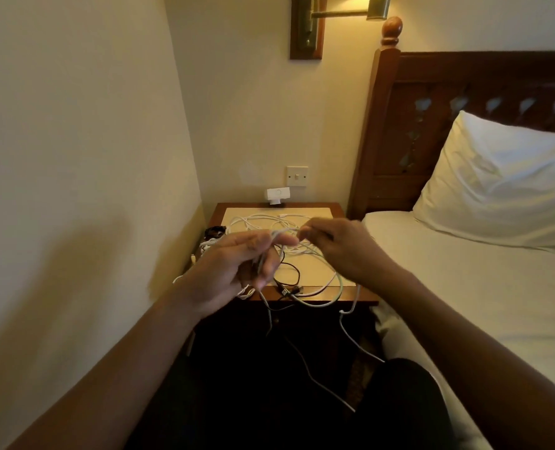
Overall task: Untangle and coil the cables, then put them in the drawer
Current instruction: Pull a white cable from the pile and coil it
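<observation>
A tangle of white cables point(263, 224) lies on the bedside table point(344, 293), with a black cable point(290, 274) looping near its front edge. My left hand point(233, 271) is raised over the table's front left and grips loops of a white cable. My right hand point(344, 245) pinches the same white cable just to the right, fingertips close to those of my left hand. Strands of white cable point(350, 336) hang from my hands past the table's front edge into the dark below. The drawer is not visible in the dark front of the table.
A white adapter point(277, 193) sits at the table's back under a wall switch point(297, 176). A dark small object point(216, 231) lies at the table's left edge. The wall is close on the left; the bed point(464, 287) and pillow point(503, 190) are at the right.
</observation>
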Demonstrator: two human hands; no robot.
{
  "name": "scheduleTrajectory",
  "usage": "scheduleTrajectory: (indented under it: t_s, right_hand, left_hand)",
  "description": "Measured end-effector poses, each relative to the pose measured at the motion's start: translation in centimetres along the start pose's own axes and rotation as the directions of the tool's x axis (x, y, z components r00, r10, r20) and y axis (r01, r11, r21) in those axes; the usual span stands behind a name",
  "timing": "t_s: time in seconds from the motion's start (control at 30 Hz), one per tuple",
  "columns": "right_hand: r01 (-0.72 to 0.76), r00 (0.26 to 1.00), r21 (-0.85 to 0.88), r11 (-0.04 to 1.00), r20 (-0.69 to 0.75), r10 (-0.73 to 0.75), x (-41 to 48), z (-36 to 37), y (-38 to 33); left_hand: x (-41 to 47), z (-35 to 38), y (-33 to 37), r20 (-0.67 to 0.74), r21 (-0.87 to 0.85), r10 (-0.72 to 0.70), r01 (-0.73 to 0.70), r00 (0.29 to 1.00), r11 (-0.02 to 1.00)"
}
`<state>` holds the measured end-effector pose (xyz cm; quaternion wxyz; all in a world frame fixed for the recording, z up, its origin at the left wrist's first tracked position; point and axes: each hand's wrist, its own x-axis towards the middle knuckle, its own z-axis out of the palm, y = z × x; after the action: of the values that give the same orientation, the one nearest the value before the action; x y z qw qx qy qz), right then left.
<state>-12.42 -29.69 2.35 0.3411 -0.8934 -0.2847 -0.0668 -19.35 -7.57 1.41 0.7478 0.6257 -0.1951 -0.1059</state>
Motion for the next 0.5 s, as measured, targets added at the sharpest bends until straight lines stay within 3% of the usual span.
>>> scheduleTrajectory:
  t_s: [0.1,0.2,0.33,0.43,0.5]
  right_hand:
    - [-0.027,0.992,0.087,0.996,0.129,0.016,-1.5,3.0,-0.6]
    - [0.006,0.971,0.013,1.000,0.237,-0.009,-2.2,4.5,-1.9]
    - [0.132,0.932,-0.131,0.983,0.353,-0.079,-2.6,3.3,-5.2]
    - [0.205,0.947,-0.199,0.958,0.288,-0.143,-1.7,0.7,-6.5]
    - [0.190,0.966,-0.199,0.961,0.214,-0.146,-0.4,-1.2,-6.0]
  left_hand:
    - [1.1,0.5,0.9,-0.162,-0.159,0.060,-0.086,0.985,0.984]
    - [2.5,0.5,1.2,-0.308,-0.203,0.099,-0.167,0.946,0.965]
    - [3.6,-0.1,0.4,-0.417,0.123,0.166,-0.126,0.894,0.984]
    - [3.2,-0.7,-0.9,-0.383,0.458,0.144,0.052,0.913,0.887]
    - [2.4,-1.1,-1.2,-0.286,0.467,0.032,0.110,0.958,0.878]
